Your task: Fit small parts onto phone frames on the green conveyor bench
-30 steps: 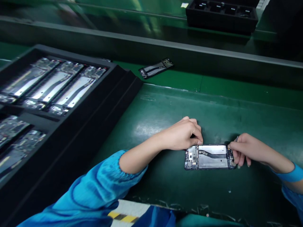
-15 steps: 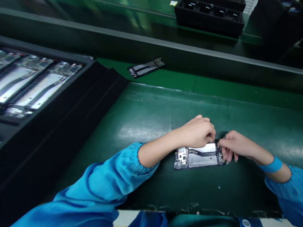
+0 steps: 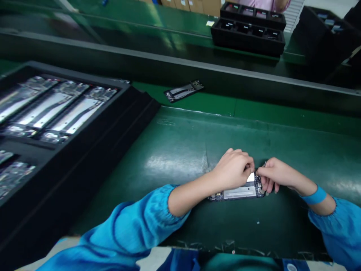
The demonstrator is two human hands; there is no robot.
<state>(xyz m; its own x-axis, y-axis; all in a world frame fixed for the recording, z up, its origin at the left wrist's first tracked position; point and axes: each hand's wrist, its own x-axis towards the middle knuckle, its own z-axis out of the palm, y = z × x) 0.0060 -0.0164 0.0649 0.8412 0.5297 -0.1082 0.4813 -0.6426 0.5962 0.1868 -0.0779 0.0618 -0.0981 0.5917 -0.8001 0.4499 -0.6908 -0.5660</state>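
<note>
An opened phone frame [image 3: 239, 192] lies flat on the green mat, its circuit board, silver battery bay and dark ribbon cable facing up. Curled over its upper side is my left hand [image 3: 232, 169], closed in a pinch near the right end; what the fingertips hold is hidden. That hand covers much of the frame's left and middle. At the right end, my right hand [image 3: 273, 175] is closed, thumb and forefinger together at the upper corner. A thin dark sliver shows above its fingers, too small to name.
To the left stands a large black tray [image 3: 93, 128] of similar phone frames. Another phone frame [image 3: 184, 91] lies farther back, before a raised ledge [image 3: 158, 56]. Beyond are black compartment trays [image 3: 248, 37] and part of a person in pink [image 3: 259, 3].
The view has tilted up and left, showing more of the trays. My left hand has come lower across the phone frame, hiding more of it. My right hand keeps to the right end.
</note>
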